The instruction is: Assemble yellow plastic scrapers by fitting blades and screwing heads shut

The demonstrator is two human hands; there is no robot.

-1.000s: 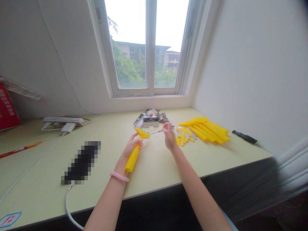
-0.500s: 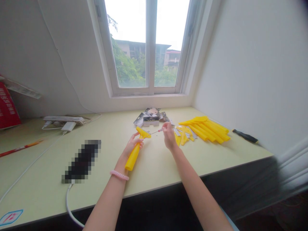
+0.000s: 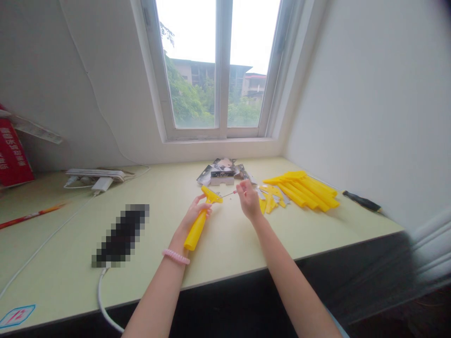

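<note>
My left hand (image 3: 195,212) is wrapped around a yellow plastic scraper (image 3: 196,231), its wide head tilted up and its handle pointing back toward me. In my right hand (image 3: 249,199) is a small screwdriver (image 3: 229,194), pinched by its short red handle. The thin shaft points left, and its tip meets the scraper's head near a small metal part; the exact contact is too small to make out. A tiny screw-like piece lies on the table just below the shaft. Loose yellow plates and metal blades (image 3: 270,198) lie to the right of my right hand.
Several yellow handles (image 3: 310,192) are piled at the right, beside a black-handled screwdriver (image 3: 361,201). Blade packets (image 3: 221,174) lie near the window. On the left are a power strip (image 3: 95,175), a blurred-out dark object (image 3: 121,237) with a white cable, and a red-orange stick (image 3: 31,216).
Both hands keep their hold, with the screwdriver still at the scraper's head. My right-hand fingers have turned slightly around the handle. The whole view has shifted a little.
</note>
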